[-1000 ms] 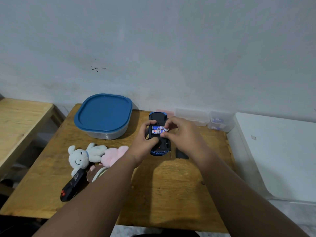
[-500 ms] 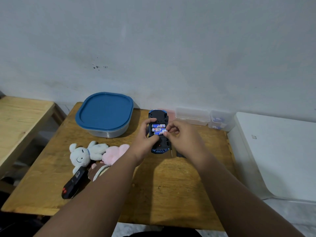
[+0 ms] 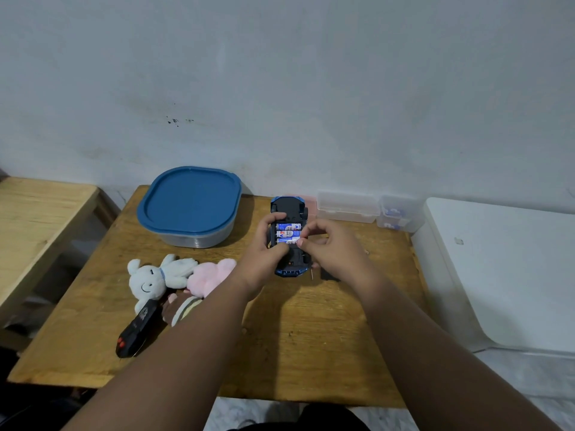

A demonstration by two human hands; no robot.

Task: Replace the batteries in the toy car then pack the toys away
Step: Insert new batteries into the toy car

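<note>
A blue toy car (image 3: 288, 206) lies upside down on the wooden table (image 3: 311, 331), its battery bay uncovered. Three blue-and-white batteries (image 3: 288, 234) lie side by side in the bay. My left hand (image 3: 263, 259) grips the car's left side, thumb on the bay's edge. My right hand (image 3: 331, 251) pinches the right end of the nearest battery with its fingertips. A small black piece, maybe the bay cover (image 3: 330, 276), lies partly hidden under my right wrist. A thin pin-like tool (image 3: 311, 274) rests beside the car's near end.
A clear container with a blue lid (image 3: 189, 202) stands at the back left. White (image 3: 155, 276) and pink (image 3: 211, 273) plush toys and a black remote (image 3: 138, 328) lie on the left. Clear small boxes (image 3: 348, 206) line the wall; a white surface (image 3: 504, 275) borders the right.
My right fingers slid from the middle of the bay down to the nearest battery's right end. The view shifted slightly. The car stays held in place.
</note>
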